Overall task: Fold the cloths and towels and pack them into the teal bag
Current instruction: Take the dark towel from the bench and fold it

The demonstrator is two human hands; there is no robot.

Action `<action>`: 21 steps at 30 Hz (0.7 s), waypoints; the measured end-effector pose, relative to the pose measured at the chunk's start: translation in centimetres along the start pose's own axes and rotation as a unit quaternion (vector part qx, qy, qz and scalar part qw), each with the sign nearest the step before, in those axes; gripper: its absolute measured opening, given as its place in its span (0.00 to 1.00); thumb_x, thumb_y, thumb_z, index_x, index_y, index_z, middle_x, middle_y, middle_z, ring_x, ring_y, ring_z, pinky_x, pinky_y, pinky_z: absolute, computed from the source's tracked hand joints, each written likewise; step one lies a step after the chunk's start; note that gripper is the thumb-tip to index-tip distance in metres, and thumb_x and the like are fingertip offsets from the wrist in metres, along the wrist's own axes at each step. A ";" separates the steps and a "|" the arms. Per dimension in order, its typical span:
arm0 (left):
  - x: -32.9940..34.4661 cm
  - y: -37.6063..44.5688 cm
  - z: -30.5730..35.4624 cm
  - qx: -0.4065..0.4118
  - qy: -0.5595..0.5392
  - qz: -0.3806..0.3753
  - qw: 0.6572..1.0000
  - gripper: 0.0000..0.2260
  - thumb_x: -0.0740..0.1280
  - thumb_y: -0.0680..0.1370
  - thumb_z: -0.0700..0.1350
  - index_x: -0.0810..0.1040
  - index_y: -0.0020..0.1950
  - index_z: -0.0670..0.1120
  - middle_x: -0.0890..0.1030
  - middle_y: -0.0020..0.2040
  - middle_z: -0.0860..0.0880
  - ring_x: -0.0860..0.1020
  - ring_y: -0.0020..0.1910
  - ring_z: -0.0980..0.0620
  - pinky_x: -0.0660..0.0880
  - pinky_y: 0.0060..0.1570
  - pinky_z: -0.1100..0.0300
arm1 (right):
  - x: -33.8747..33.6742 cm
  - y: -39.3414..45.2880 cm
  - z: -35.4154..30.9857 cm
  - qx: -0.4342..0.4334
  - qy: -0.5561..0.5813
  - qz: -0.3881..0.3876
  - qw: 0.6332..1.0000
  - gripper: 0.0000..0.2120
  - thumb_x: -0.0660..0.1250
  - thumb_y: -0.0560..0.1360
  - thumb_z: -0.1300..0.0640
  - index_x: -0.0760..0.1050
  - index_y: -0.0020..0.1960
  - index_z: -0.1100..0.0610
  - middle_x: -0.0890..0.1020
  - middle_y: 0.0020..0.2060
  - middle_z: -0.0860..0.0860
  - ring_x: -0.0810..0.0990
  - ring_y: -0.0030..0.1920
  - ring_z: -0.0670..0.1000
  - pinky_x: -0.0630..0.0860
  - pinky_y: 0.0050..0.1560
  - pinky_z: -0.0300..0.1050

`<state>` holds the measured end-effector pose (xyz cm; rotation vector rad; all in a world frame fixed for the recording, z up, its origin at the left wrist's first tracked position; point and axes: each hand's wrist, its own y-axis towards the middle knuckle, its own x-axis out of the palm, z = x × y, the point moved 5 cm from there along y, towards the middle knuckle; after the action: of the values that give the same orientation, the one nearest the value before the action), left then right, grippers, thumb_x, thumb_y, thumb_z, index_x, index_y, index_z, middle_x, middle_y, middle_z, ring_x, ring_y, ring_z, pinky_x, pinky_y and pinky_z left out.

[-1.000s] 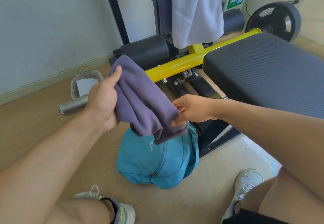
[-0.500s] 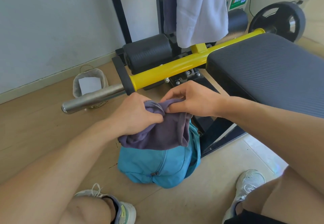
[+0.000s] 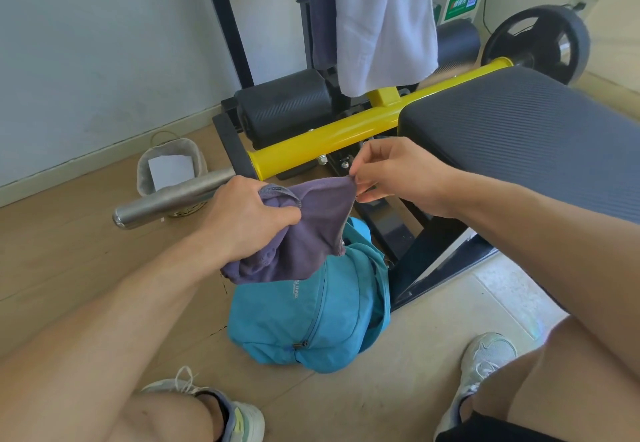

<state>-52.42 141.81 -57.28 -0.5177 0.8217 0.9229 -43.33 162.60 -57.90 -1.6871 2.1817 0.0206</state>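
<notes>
Two hands grip the purple cloth (image 3: pixel 311 230) above the teal bag (image 3: pixel 308 317) on my feed. Left hand (image 3: pixel 242 220) bunches one end in a fist; right hand (image 3: pixel 398 171) pinches a corner.

A dusky purple cloth (image 3: pixel 311 233) hangs between the left hand (image 3: pixel 247 220) and right hand (image 3: pixel 398 175), over a teal bag (image 3: pixel 311 317) with small white lettering. Beyond the hands run a bright yellow bar (image 3: pixel 322 143) with a silver end, a ribbed dark grey pad (image 3: pixel 526 130) and a white towel (image 3: pixel 384 19).
</notes>
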 end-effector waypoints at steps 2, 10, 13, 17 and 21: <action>-0.1 -0.1 0.1 -0.002 -0.016 0.009 1.000 0.15 0.74 0.70 0.50 0.73 0.31 0.44 0.74 0.28 0.47 0.69 0.30 0.49 0.68 0.32 0.54 | -0.2 0.2 0.4 0.017 0.001 0.034 0.999 0.05 0.67 0.78 0.67 0.79 0.46 0.60 0.85 0.40 0.55 0.86 0.46 0.55 0.85 0.51 0.48; 0.0 0.0 -0.6 -0.141 -0.275 0.001 0.951 0.09 0.77 0.69 0.50 0.82 0.37 0.46 0.81 0.32 0.50 0.79 0.33 0.51 0.76 0.39 0.57 | 1.5 -0.7 0.4 0.076 -0.045 -0.032 0.996 0.21 0.73 0.75 0.44 0.74 0.59 0.57 0.84 0.52 0.56 0.84 0.54 0.52 0.83 0.55 0.56; 0.7 0.1 -0.7 -0.201 -0.425 -0.056 0.881 0.14 0.75 0.71 0.49 0.76 0.28 0.48 0.73 0.25 0.52 0.73 0.24 0.54 0.69 0.34 0.61 | 2.6 -1.0 1.1 0.107 -0.083 -0.073 0.988 0.22 0.74 0.74 0.45 0.73 0.59 0.57 0.84 0.51 0.55 0.84 0.52 0.53 0.84 0.54 0.56; 1.3 -0.2 0.1 -0.218 -0.492 -0.110 0.836 0.13 0.70 0.75 0.47 0.72 0.32 0.48 0.72 0.28 0.51 0.71 0.26 0.54 0.71 0.29 0.65 | 3.3 -0.5 1.5 0.101 -0.014 -0.058 0.993 0.11 0.71 0.78 0.50 0.75 0.53 0.57 0.85 0.47 0.55 0.87 0.47 0.56 0.85 0.50 0.54; 1.5 -0.4 0.3 -0.216 -0.495 -0.119 0.833 0.16 0.70 0.75 0.47 0.71 0.30 0.49 0.70 0.27 0.51 0.69 0.25 0.54 0.70 0.27 0.67 | 3.0 0.1 1.2 0.077 0.014 0.010 0.997 0.04 0.67 0.79 0.60 0.78 0.46 0.58 0.85 0.44 0.59 0.86 0.41 0.58 0.85 0.48 0.55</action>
<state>-51.45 142.50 -58.25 -0.4292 -0.4054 0.9822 -43.71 160.14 -59.94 -1.5889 2.1593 -0.1628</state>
